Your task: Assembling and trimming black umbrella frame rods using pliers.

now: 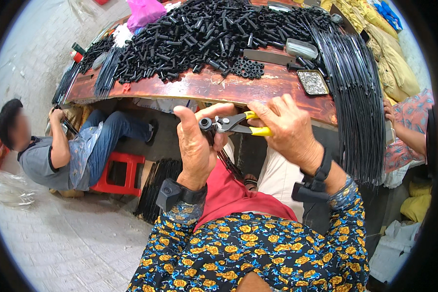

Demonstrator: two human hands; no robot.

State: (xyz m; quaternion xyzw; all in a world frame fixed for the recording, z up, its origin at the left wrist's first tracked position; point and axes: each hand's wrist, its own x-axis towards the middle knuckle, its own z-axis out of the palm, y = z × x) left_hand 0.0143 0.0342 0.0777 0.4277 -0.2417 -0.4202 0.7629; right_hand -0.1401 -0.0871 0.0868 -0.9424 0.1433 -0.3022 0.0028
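My left hand [195, 148] is wrapped round a black cylindrical part [207, 124] whose round hollow end faces up, with the thumb sticking out beside it. Dark thin rods show below this hand, above my lap; whether they join the part I cannot tell. Pliers [237, 123] with black and yellow handles are gripped in my right hand [291, 127]. Their metal jaws meet the rim of the black part's end. Both hands are held just off the near edge of the wooden table.
A big heap of black tubular parts [194, 36] covers the table [199, 88]. Long black rods [357, 112] overhang its right edge, near a square tin of small metal pieces [312, 82]. A co-worker [58, 151] sits left by a red stool [119, 173]; another person's arm [409, 136] reaches in right.
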